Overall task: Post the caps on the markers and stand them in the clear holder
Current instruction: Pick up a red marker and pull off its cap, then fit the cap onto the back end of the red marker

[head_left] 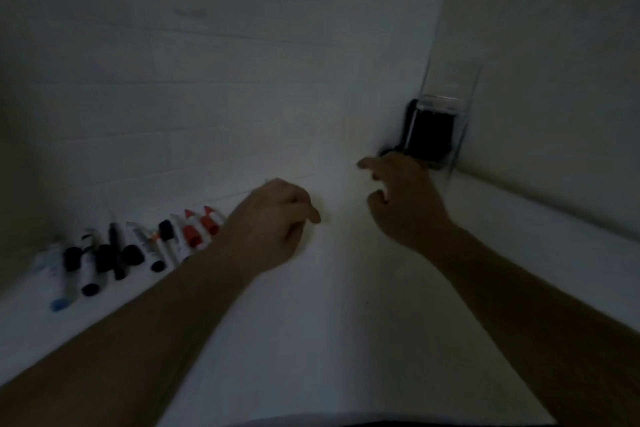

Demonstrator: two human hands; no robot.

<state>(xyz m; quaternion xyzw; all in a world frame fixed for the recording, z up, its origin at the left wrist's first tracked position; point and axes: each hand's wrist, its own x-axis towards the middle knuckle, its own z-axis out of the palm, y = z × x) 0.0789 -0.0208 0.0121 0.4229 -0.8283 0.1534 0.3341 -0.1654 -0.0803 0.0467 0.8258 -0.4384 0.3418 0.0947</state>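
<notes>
Dim lighting covers a white tabletop [346, 322] set into a corner of pale walls. At the lower left of the frame lies a row of white-barrelled markers with black, red and blue caps [138, 250]; whether each cap is seated cannot be told. At the upper right stands the tall clear plastic holder [446, 107], with a dark object at its base and no markers visibly standing in it. Judged so, the task is barely begun. Left hand [273, 218] hovers just right of the row, fingers loosely curled, grasping nothing. Right hand [405, 198] hangs near the holder, fingers spread and empty.
</notes>
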